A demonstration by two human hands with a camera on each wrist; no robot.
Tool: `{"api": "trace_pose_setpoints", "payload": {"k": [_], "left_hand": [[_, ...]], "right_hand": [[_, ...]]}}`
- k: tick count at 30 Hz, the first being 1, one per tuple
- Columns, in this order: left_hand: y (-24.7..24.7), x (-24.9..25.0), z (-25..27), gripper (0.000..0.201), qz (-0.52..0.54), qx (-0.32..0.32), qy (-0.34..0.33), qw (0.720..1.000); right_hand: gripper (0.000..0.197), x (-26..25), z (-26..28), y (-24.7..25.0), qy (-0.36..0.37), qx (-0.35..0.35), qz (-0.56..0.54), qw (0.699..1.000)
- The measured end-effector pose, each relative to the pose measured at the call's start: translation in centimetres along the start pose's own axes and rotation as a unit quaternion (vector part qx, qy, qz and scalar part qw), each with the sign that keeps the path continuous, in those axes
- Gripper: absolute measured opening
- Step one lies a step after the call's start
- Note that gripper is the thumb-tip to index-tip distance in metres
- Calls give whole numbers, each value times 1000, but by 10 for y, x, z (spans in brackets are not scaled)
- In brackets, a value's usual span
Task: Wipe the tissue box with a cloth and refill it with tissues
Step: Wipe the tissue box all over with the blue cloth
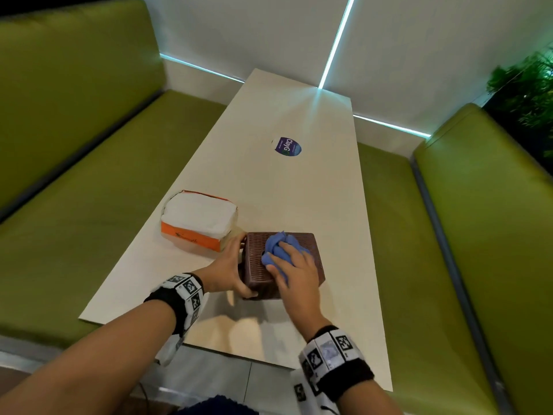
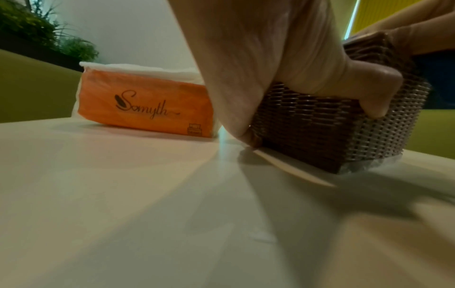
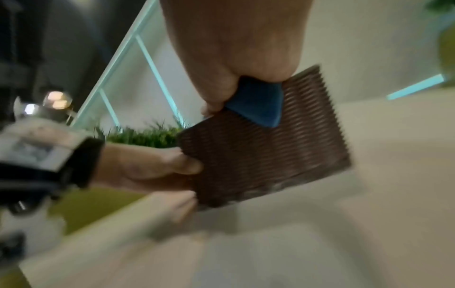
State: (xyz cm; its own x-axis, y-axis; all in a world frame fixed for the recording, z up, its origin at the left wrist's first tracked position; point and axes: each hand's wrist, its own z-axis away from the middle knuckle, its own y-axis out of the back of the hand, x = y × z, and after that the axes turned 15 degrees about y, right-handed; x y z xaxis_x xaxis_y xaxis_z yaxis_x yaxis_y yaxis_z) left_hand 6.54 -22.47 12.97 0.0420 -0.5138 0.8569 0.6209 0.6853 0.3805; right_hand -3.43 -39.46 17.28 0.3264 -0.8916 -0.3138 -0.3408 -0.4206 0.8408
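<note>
while left hand (image 1: 229,266) grips tissue box (image 1: 309,245), cloth (image 1: 279,250) on top

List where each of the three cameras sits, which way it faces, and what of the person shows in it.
Head: looks down the table; both forearms, left hand gripping the tissue box, right hand pressing the cloth.
Left wrist: low, beside the tabletop, faces box and tissue pack; palm, thumb.
Right wrist: faces box side; both hands.
All share the box.

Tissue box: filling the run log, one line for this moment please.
phase: wiping | left hand: steadies tissue box | right hand: presses cloth on top | tissue pack: untouched
</note>
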Motion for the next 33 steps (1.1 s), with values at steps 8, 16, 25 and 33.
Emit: {"api": "trace_pose_setpoints", "payload": {"k": [8,16,25,33], "left_hand": [[-1,3,0,122,18,-23,10,1000],[-1,5,7,137,6,12,10,1000],[0,5,8,137,-15,28,9,999],[-3,14,15,144,7,25,37,999]], "right_hand": [[34,-2,13,0,-1,45,-2,999],[33,28,36,22,-4,65,-35,997],[30,-28,16,-6,87,43,4,995],[46,-17,18,-12,-52,79,49,994]]}}
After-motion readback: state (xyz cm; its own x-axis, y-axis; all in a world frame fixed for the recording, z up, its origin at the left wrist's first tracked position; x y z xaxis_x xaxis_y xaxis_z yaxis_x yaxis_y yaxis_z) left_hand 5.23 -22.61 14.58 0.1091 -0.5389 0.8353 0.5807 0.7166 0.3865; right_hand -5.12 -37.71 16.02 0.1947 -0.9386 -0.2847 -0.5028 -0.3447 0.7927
